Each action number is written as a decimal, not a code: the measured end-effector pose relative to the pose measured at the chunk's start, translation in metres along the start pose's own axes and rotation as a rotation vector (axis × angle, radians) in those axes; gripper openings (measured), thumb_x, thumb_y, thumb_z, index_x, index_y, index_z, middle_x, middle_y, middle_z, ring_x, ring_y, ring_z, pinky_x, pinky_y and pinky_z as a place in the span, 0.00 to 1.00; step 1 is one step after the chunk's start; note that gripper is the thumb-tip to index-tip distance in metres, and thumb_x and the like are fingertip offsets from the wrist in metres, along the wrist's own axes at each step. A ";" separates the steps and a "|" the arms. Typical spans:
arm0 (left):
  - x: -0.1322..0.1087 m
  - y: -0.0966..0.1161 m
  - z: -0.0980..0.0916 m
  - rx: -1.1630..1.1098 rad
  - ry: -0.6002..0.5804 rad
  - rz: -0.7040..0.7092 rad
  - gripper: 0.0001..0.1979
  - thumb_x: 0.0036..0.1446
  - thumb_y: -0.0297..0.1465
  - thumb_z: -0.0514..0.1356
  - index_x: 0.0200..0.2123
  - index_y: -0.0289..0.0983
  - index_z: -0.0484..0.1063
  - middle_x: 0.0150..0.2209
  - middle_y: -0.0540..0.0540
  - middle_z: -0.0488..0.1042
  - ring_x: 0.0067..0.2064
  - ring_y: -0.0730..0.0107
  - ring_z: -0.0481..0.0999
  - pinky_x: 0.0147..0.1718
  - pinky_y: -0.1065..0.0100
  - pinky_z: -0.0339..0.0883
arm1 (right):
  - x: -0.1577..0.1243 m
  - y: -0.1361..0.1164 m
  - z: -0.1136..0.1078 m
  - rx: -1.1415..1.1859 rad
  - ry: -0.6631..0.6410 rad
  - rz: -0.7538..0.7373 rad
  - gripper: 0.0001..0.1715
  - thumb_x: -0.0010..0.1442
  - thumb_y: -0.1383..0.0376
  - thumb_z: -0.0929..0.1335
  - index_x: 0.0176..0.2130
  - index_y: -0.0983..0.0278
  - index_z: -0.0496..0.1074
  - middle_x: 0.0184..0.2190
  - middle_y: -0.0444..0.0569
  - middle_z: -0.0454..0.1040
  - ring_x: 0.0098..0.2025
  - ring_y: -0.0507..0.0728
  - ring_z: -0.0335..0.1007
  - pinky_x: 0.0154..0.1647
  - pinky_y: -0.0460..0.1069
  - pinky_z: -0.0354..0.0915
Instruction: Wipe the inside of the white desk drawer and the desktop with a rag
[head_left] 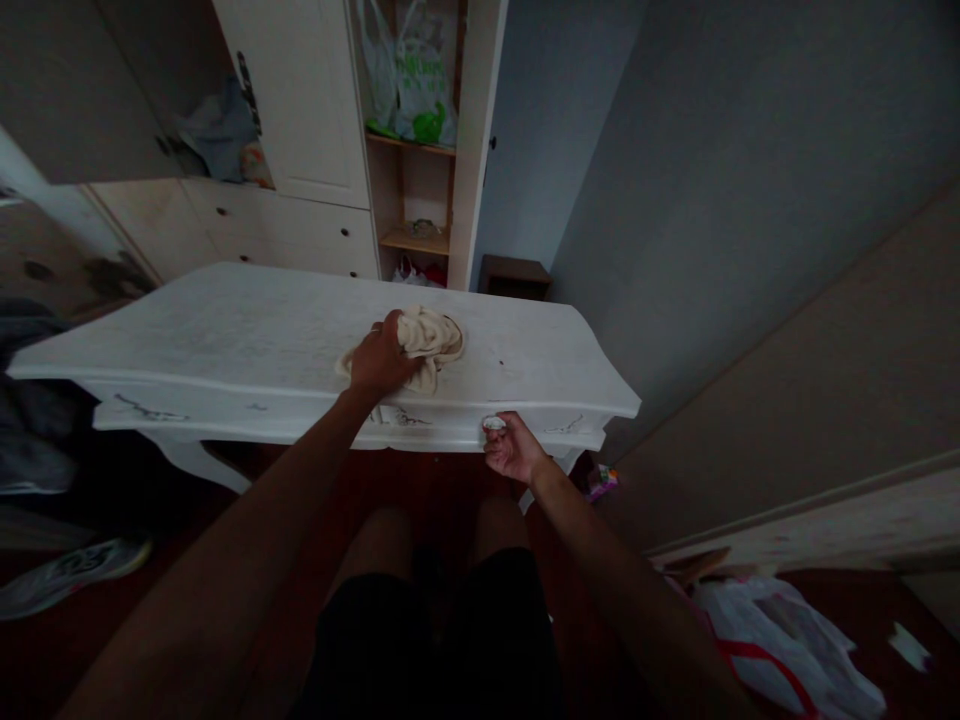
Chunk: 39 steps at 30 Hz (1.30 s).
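At twelve o'clock from your lap [367, 610], the cream cloth [425, 332] lay crumpled on the white table [225, 320]; your left hand [384, 358] was closed over it, probably bunching it for control. Between four and five o'clock from there, your right hand [514, 447] pinched a small white piece [493, 423], perhaps a knob, at the front apron [450, 425], its size apparently demanding fingertips.

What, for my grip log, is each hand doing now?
Left hand: holding bunched cream fabric cloth.
Right hand: pinching a small, rounded white object.
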<state>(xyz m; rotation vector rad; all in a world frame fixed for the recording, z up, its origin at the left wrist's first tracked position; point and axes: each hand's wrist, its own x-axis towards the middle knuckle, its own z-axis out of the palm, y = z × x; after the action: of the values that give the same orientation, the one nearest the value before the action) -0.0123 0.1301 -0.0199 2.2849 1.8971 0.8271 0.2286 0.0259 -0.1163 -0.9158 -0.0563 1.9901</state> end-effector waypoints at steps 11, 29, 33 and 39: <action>0.000 0.000 -0.001 0.002 -0.014 -0.014 0.40 0.53 0.44 0.63 0.65 0.42 0.52 0.54 0.37 0.70 0.53 0.49 0.75 0.50 0.56 0.69 | -0.022 0.033 -0.001 0.058 0.034 -0.040 0.13 0.59 0.60 0.66 0.27 0.65 0.69 0.11 0.37 0.63 0.13 0.46 0.52 0.15 0.41 0.48; -0.003 0.003 -0.004 -0.005 -0.016 -0.014 0.40 0.53 0.43 0.63 0.66 0.43 0.52 0.54 0.38 0.70 0.55 0.49 0.73 0.51 0.56 0.68 | -0.101 0.140 -0.028 -0.190 0.171 -0.176 0.22 0.44 0.47 0.70 0.27 0.61 0.68 0.10 0.37 0.63 0.13 0.48 0.53 0.17 0.44 0.48; -0.003 0.003 -0.004 -0.006 -0.018 -0.015 0.41 0.53 0.42 0.63 0.66 0.43 0.50 0.55 0.37 0.69 0.55 0.50 0.73 0.52 0.56 0.68 | -0.106 0.157 -0.031 -0.280 0.235 -0.207 0.26 0.43 0.42 0.69 0.25 0.61 0.66 0.09 0.38 0.63 0.12 0.48 0.52 0.16 0.44 0.49; -0.003 0.004 -0.005 -0.002 -0.018 -0.018 0.41 0.52 0.43 0.64 0.66 0.42 0.51 0.55 0.36 0.70 0.54 0.49 0.74 0.51 0.55 0.68 | -0.109 0.189 -0.048 -0.361 0.293 -0.246 0.33 0.45 0.36 0.69 0.28 0.62 0.69 0.10 0.39 0.64 0.12 0.48 0.54 0.15 0.44 0.50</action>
<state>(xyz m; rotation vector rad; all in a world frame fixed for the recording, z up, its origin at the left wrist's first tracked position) -0.0110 0.1247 -0.0158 2.2626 1.9065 0.8028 0.1558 -0.1809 -0.1587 -1.3548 -0.3540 1.6281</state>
